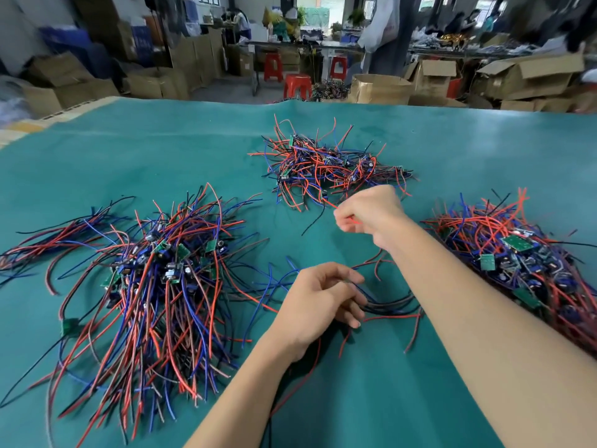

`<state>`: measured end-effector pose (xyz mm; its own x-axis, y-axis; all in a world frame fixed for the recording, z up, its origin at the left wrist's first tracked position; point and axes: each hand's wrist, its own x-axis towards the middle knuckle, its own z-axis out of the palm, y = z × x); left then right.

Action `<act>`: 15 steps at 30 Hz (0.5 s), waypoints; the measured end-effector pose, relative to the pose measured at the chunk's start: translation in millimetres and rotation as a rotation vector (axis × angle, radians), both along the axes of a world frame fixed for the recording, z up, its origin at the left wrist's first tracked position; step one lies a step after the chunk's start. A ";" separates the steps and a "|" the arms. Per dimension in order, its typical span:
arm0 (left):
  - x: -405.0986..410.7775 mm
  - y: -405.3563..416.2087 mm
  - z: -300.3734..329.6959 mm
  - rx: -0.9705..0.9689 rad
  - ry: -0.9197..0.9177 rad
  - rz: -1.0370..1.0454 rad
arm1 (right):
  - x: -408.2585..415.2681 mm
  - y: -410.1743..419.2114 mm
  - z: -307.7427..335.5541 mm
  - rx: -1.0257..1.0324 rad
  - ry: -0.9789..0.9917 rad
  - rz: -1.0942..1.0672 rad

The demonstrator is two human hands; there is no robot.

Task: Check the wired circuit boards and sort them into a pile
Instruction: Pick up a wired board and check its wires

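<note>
Three heaps of small green circuit boards with red, blue and black wires lie on the teal table (129,163). The large left pile (155,279) has its wires roughly combed toward me. A tangled far pile (326,166) sits at the middle back. A right pile (523,253) lies partly behind my right forearm. My right hand (368,215) pinches a red wire at the near edge of the far pile. My left hand (323,302) grips a small bundle of dark and red wires (394,305) that trails to the right; any board on it is hidden.
Beyond the table's far edge stand cardboard boxes (381,88), red plastic stools (297,85) and work benches, with people seated at the back of the room. Bare teal cloth lies between the piles and in front of my arms.
</note>
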<state>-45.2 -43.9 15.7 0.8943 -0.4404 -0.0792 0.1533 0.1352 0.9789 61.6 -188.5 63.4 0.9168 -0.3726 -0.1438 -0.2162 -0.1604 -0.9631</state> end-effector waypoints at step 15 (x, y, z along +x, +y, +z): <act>4.4 0.3 -2.9 -0.201 0.121 0.091 | -147.6 -23.6 -16.9 0.131 0.088 0.610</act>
